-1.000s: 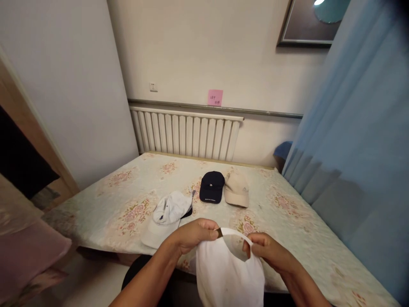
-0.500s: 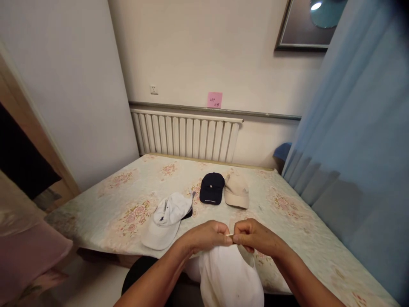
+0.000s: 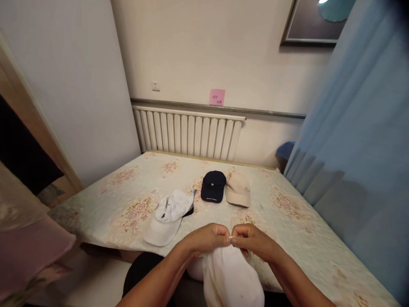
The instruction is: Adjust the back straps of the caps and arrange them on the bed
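I hold a white cap over the near edge of the bed, its body hanging down below my hands. My left hand and my right hand meet fingertip to fingertip, each pinching an end of the cap's back strap at the same spot. On the floral bedspread beyond lie another white cap to the left, a navy cap and a beige cap side by side further back.
A white radiator runs along the far wall, with a pink sticky note above it. A blue curtain hangs at the right. A pink cushion and wooden furniture stand at the left.
My hands, apart a second ago and holding the strap open in a loop, have come together and now pinch the strap ends at one point. The cap hangs lower.
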A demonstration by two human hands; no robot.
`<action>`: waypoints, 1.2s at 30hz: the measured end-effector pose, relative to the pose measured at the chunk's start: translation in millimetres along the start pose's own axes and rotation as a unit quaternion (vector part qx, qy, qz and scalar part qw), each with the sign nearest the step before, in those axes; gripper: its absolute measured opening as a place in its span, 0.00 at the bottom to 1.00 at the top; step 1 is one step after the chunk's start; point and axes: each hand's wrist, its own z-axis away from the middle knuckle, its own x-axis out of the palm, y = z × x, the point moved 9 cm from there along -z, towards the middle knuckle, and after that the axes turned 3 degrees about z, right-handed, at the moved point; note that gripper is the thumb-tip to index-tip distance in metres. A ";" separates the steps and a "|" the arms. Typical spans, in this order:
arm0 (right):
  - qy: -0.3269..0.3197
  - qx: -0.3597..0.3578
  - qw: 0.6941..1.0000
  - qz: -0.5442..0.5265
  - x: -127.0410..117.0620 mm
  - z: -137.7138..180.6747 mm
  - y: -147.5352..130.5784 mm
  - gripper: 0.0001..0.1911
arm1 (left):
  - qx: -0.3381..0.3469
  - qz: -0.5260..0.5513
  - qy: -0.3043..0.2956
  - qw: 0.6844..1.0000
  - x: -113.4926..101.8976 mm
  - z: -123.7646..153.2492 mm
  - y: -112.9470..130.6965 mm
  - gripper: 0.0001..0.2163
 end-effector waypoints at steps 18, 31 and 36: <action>0.056 0.012 0.993 -0.105 -31.2 11.7 25.1 0.17 | -0.043 0.013 -0.022 0.999 -15.0 26.4 -30.1 0.11; 0.050 0.014 0.990 -0.130 -32.8 11.9 30.4 0.17 | -0.044 -0.092 -0.053 0.993 -24.6 27.5 -51.3 0.05; 0.047 0.014 0.992 -0.115 -24.8 13.2 22.9 0.16 | -0.054 -0.107 -0.073 0.990 -18.7 30.7 -48.3 0.06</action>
